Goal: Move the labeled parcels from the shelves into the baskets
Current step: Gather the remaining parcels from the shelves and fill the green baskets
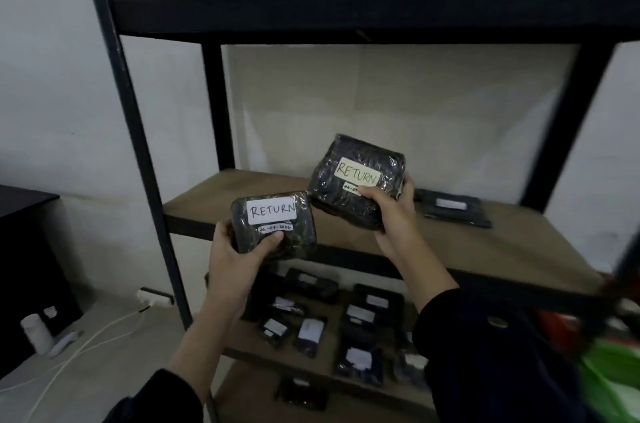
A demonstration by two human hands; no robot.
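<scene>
Right now both hands are raised in front of a dark metal shelving unit [145, 152], each closed around one black plastic-wrapped parcel. The left hand [235, 252] has its grip wrapped on the smaller parcel [273, 221], thumb across the near face, fingers hidden behind; its white label [272, 210] reads "RETURN" with a handwritten date below. The right hand [394, 211] holds the larger parcel [356, 180] by its lower right corner, tilted, with a yellowish label [358, 173] also reading "RETURN". The two parcels sit just beside each other, corners nearly touching, both lifted clear of the middle shelf board [450, 242].

That brown board is mostly bare: one flat dark parcel [453, 207] with a white label lies toward the far right, leaving open room across the left and the near edge. The dark front rail of the board runs just below the hands. An upper shelf [346, 13] spans overhead, well above the parcels, and the left upright post stands left of the left hand.

Below, the lower shelf [242, 343] holds many black labeled parcels [360, 315] lying close together, some overlapping; their labels are too blurred to read. One more dark parcel [301, 395] lies on the bottom level.

At the near right edge something green [609, 384] and something red-orange [568, 322] show, blurred; whether these are baskets cannot be told. White cables [86, 350] trail over the floor at left.
</scene>
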